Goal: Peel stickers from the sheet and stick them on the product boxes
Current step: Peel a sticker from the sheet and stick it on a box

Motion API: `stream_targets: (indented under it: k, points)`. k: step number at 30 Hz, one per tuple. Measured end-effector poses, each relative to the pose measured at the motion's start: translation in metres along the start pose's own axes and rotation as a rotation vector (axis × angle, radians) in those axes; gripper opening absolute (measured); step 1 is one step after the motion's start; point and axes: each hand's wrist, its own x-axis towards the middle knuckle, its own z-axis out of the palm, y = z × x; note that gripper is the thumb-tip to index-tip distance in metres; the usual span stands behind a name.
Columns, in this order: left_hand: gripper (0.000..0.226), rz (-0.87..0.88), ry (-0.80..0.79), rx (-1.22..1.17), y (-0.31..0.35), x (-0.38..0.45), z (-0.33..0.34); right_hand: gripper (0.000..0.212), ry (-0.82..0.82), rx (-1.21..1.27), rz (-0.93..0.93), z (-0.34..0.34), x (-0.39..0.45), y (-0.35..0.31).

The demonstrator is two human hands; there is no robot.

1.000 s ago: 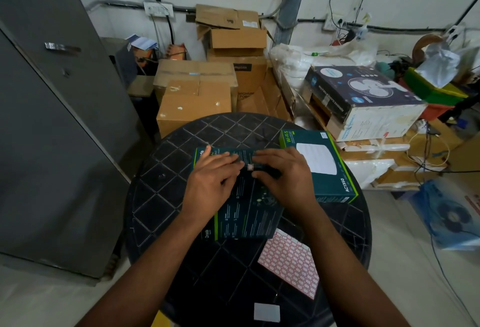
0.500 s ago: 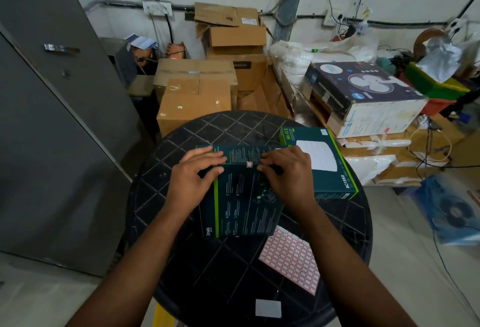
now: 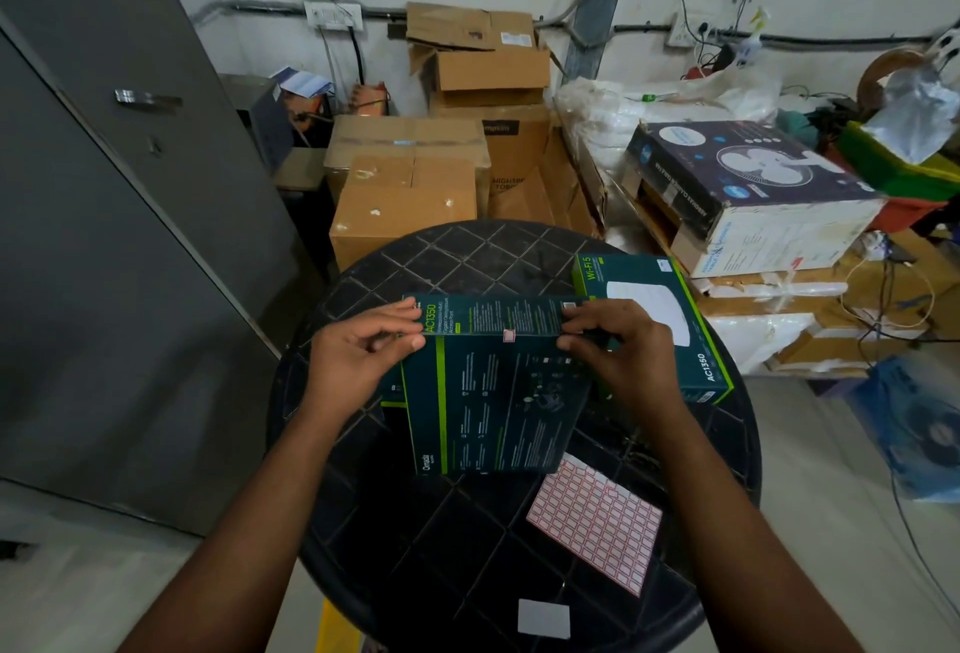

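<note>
A dark teal product box (image 3: 493, 392) is lifted off the round black table (image 3: 457, 538), its far edge tilted up. My left hand (image 3: 358, 361) grips its left far corner and my right hand (image 3: 618, 351) grips its right far corner. A small red-bordered sticker (image 3: 508, 336) sits on the box's top edge between my hands. A second teal box (image 3: 675, 309) lies flat on the table to the right, partly behind my right hand. The sticker sheet (image 3: 597, 517), white with red-bordered labels, lies on the table near me.
A small white card (image 3: 544, 618) lies at the table's near edge. Brown cartons (image 3: 405, 205) are stacked behind the table, a fan box (image 3: 748, 190) and clutter with cables to the right, a grey metal cabinet (image 3: 104, 237) on the left.
Both hands went from pressing the sticker on the flat box to gripping its far corners. The box has risen and tilted up towards me.
</note>
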Motion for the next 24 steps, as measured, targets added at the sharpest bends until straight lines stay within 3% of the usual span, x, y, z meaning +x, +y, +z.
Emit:
stream_targets:
  k: [5, 9, 15, 21, 24]
  points:
    - [0.026, -0.028, -0.042, -0.077, -0.004, -0.001, -0.007, 0.018, 0.030, 0.082, 0.063, -0.004, -0.010, -0.003]
    - [0.024, -0.048, -0.027, -0.080, -0.004, -0.004, -0.005, 0.017, 0.021, 0.296, 0.140, -0.013, -0.013, 0.007]
    - [0.025, 0.065, 0.057, -0.009, -0.004, -0.008, 0.005, 0.021, 0.032, 0.356, 0.191, -0.012, -0.015, 0.008]
    - [0.023, 0.048, 0.119, -0.025, -0.006, -0.014, 0.009, 0.021, 0.265, 0.244, 0.142, 0.006, -0.033, -0.002]
    - [0.026, 0.014, 0.126, -0.075, -0.004, -0.016, 0.012, 0.019, 0.250, 0.300, 0.165, 0.002, -0.031, 0.004]
